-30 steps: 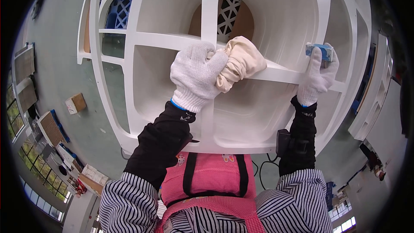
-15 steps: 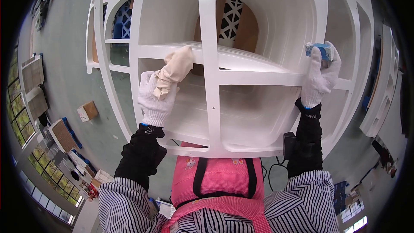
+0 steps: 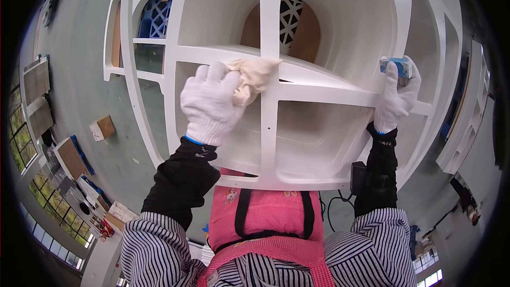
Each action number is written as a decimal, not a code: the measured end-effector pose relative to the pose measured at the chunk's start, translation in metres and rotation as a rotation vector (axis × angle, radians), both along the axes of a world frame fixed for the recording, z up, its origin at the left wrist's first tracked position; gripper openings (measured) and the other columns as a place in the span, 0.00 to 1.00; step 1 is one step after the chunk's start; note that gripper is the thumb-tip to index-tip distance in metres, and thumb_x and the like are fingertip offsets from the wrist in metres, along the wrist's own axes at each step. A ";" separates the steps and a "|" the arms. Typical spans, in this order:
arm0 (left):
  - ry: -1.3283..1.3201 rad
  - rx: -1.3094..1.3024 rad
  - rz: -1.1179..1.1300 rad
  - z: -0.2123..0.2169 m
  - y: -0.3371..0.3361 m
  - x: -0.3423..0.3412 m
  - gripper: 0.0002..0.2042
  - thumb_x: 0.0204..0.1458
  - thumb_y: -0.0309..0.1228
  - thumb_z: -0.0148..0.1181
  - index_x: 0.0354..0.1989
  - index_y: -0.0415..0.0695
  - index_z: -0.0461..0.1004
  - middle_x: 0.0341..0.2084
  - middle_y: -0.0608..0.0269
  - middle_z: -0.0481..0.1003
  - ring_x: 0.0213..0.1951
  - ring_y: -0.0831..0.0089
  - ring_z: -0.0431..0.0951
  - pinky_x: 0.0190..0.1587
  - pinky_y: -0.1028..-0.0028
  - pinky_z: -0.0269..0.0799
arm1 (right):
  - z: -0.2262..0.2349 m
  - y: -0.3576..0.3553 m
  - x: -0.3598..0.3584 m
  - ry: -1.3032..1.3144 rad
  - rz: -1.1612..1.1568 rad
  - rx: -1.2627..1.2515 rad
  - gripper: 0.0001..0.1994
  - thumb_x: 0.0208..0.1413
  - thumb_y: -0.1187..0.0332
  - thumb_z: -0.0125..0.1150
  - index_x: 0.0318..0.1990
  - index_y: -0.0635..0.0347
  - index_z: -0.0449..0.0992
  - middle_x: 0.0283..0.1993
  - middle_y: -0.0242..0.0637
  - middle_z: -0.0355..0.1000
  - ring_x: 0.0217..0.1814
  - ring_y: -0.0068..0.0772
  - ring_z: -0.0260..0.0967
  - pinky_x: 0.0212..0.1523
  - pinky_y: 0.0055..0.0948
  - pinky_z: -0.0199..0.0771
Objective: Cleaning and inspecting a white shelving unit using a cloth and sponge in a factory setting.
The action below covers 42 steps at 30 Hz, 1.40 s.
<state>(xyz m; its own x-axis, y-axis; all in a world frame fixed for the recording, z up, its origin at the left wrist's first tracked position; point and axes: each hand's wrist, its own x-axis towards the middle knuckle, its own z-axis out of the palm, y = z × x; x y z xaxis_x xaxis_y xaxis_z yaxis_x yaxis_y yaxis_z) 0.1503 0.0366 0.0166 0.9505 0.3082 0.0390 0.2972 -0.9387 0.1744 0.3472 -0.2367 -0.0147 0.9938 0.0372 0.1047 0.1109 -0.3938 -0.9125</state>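
In front of me stands a large white moulded frame [image 3: 270,106] with ribs and deep rounded hollows. My left hand [image 3: 212,98], in a white knit glove, is closed on a crumpled cream cloth [image 3: 255,77]. The cloth lies against the horizontal rib and reaches the upright rib in the middle. On the right side of the frame, my right hand [image 3: 396,98], gloved the same way, grips a small blue and white block [image 3: 396,66] between thumb and fingers. That hand is beside the right end of the horizontal rib.
A small cardboard box [image 3: 102,128] sits on the green floor at the left. Another white frame part [image 3: 467,111] stands at the far right. A black cable [image 3: 334,207] hangs below the frame, and a pink apron [image 3: 276,212] covers my front.
My left hand has moved right along the horizontal rib with the cloth, from left of the upright rib up to it. My right hand stays nearly where it was, still holding the block.
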 end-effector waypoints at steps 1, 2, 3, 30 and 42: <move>0.063 -0.010 0.109 -0.003 0.029 -0.025 0.12 0.41 0.35 0.70 0.27 0.44 0.74 0.33 0.62 0.74 0.36 0.57 0.75 0.36 0.63 0.71 | -0.003 -0.004 0.001 -0.023 0.003 -0.015 0.24 0.61 0.66 0.68 0.60 0.64 0.67 0.53 0.40 0.71 0.55 0.30 0.71 0.60 0.31 0.72; -0.028 0.078 0.115 0.008 0.058 -0.043 0.09 0.44 0.32 0.68 0.27 0.44 0.74 0.33 0.62 0.73 0.35 0.60 0.76 0.36 0.62 0.73 | -0.005 -0.002 0.004 -0.046 0.006 -0.018 0.24 0.61 0.66 0.68 0.60 0.65 0.67 0.53 0.41 0.71 0.55 0.30 0.71 0.60 0.31 0.72; -0.113 0.064 0.262 0.010 0.089 -0.067 0.09 0.47 0.34 0.69 0.30 0.44 0.75 0.35 0.60 0.74 0.37 0.60 0.76 0.38 0.62 0.74 | -0.006 0.004 0.004 -0.051 0.002 -0.013 0.24 0.61 0.66 0.68 0.60 0.65 0.67 0.53 0.41 0.71 0.55 0.30 0.71 0.60 0.31 0.72; -0.298 -0.102 0.409 -0.066 0.091 -0.083 0.19 0.46 0.30 0.74 0.45 0.40 0.74 0.38 0.56 0.75 0.41 0.56 0.77 0.46 0.66 0.73 | 0.032 0.089 -0.047 -0.030 0.934 -0.249 0.26 0.44 0.74 0.76 0.53 0.60 0.75 0.43 0.40 0.77 0.44 0.38 0.76 0.44 0.33 0.76; -0.257 -0.026 0.384 -0.069 0.094 -0.088 0.28 0.41 0.39 0.77 0.46 0.40 0.70 0.39 0.54 0.73 0.42 0.55 0.76 0.46 0.62 0.74 | 0.036 0.095 -0.049 -0.124 0.973 -0.345 0.25 0.44 0.73 0.77 0.52 0.60 0.75 0.44 0.40 0.77 0.45 0.40 0.76 0.45 0.36 0.77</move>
